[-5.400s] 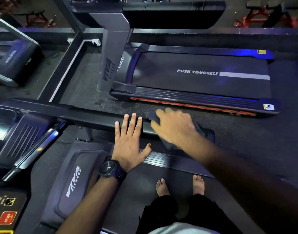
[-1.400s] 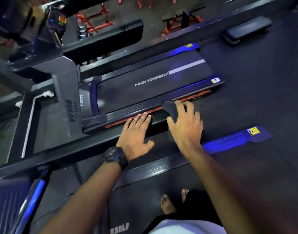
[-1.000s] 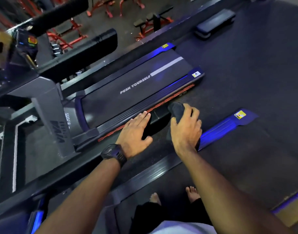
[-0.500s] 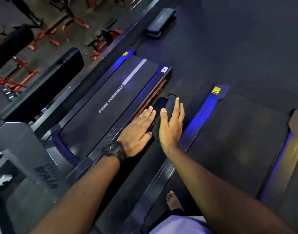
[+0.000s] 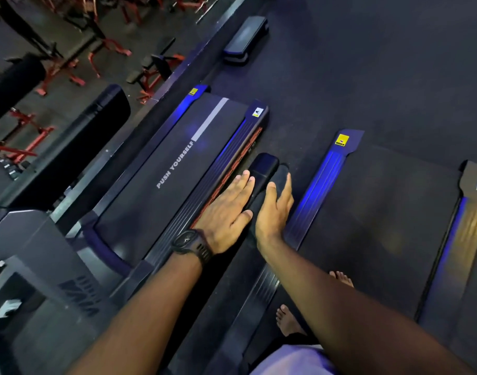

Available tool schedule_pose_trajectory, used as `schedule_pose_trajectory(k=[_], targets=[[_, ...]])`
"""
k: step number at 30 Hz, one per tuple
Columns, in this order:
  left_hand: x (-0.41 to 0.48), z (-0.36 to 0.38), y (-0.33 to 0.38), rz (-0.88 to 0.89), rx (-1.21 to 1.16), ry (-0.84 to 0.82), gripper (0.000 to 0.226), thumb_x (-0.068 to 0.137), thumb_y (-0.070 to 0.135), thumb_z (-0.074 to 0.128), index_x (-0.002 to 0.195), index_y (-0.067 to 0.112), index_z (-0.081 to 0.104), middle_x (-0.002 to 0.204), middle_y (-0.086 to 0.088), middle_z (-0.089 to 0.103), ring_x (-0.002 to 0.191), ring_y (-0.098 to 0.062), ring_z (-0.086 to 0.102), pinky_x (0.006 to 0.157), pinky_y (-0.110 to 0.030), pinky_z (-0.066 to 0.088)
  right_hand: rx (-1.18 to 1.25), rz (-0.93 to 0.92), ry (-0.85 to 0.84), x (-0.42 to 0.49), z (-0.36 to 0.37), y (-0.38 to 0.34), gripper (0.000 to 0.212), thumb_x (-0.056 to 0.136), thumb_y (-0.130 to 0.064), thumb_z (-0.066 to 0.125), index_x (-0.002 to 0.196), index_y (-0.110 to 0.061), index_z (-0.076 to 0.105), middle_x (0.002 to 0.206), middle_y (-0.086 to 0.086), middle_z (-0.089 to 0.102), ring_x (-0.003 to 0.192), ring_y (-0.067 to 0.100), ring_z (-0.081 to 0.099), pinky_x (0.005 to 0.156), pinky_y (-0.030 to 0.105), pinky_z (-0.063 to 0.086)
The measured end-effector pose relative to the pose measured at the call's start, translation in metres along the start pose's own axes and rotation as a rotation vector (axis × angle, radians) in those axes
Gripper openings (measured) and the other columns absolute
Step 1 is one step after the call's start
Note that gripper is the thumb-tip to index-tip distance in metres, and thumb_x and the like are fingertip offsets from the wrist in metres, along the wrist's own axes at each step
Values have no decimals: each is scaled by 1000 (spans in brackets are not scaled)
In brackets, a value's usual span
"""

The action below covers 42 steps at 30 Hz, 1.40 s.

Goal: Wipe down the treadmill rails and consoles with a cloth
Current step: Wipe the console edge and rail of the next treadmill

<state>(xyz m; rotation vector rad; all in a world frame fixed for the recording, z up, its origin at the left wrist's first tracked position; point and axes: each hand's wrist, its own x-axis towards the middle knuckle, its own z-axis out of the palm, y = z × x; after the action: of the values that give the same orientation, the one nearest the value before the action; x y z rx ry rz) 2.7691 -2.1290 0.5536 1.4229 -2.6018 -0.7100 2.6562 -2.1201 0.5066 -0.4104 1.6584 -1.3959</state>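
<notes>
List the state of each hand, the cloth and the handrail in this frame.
left hand: open, flat on the handrail.
right hand: open, pressing the cloth to the handrail.
cloth: against the handrail's side near its end, under the fingers.
handrail: end cap uncovered.

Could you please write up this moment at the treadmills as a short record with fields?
Place: gym floor, row of treadmills
Left hand: lies flat along the left edge of the black rail; watch on the wrist
Right hand: presses the dark cloth against the rail's right side, near its far end
Neighbouring belt: printed PUSH YOURSELF
Feet: bare, on the near treadmill's belt
</notes>
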Motion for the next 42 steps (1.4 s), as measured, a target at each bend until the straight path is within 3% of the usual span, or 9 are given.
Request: schedule_pose_trajectory(k=[2, 7, 12, 17, 22, 28, 33, 39, 42], targets=[[-1, 0, -1, -3, 0, -2, 74, 93, 43, 24, 159, 12, 11, 166, -1, 1, 153, -9, -4, 124, -24, 1, 1, 27, -27, -11, -2, 2, 54, 107, -35, 44, 158, -38, 27, 163, -4, 27, 143, 11, 36, 100, 18, 23], [-1, 3, -3, -15, 9, 1, 71, 99, 48, 21, 158, 11, 12, 167, -2, 2, 153, -8, -4, 125, -29, 3, -66, -191, -50, -18, -1, -4, 56, 105, -31, 50, 157, -36, 31, 164, -5, 23, 136, -3, 31, 104, 15, 23], [-12, 3, -3, -25, -34, 5, 69, 100, 49, 19, 158, 13, 12, 167, -1, 2, 153, -7, -3, 123, -24, 1, 76, 136, -3, -15, 3, 7, 54, 106, -36, 45, 158, -38, 29, 162, -2, 28, 143, 15, 38, 105, 25, 30], [-22, 5, -9, -37, -77, 26, 63, 102, 40, 22, 158, 12, 17, 167, -2, 7, 153, -7, 2, 125, -29, 5, -21, -157, -51, -37, 2, 4, 57, 105, -30, 51, 158, -36, 29, 164, -6, 21, 133, -3, 29, 106, 23, 28], [-38, 6, -9, -50, -72, 31, 63, 100, 37, 22, 158, 13, 15, 166, 0, 7, 153, -7, 3, 124, -27, 7, 95, 133, 8, -30, 4, 11, 55, 106, -33, 46, 158, -35, 28, 162, -2, 28, 143, 15, 37, 102, 23, 28], [-49, 5, -6, -62, -83, 46, 61, 101, 40, 21, 156, 14, 13, 164, 1, 8, 152, -2, 2, 123, -23, 4, -87, -297, -106, -57, 3, 13, 62, 99, -35, 51, 157, -34, 30, 165, -4, 19, 138, -5, 22, 110, 14, 22], [-62, 7, -5, -67, -36, 51, 63, 101, 37, 21, 157, 10, 17, 165, 0, 7, 153, -6, 3, 123, -22, 4, 51, 101, 3, -49, 7, 23, 56, 106, -32, 46, 159, -31, 27, 162, 1, 26, 145, 18, 36, 111, 31, 32], [-73, 7, -4, -87, -36, 55, 63, 100, 40, 20, 157, 13, 16, 165, 1, 7, 152, -3, 1, 123, -22, 3, -64, -165, -94, -68, 3, 25, 62, 104, -30, 53, 160, -32, 25, 165, -2, 20, 144, 6, 28, 108, 25, 30], [-70, 8, -5, -94, -34, 39, 64, 100, 40, 20, 157, 13, 16, 166, -1, 9, 153, -6, 3, 124, -26, 6, -23, -37, -23, -50, 6, 25, 56, 106, -31, 48, 159, -31, 28, 163, 0, 25, 144, 11, 34, 102, 21, 29]])
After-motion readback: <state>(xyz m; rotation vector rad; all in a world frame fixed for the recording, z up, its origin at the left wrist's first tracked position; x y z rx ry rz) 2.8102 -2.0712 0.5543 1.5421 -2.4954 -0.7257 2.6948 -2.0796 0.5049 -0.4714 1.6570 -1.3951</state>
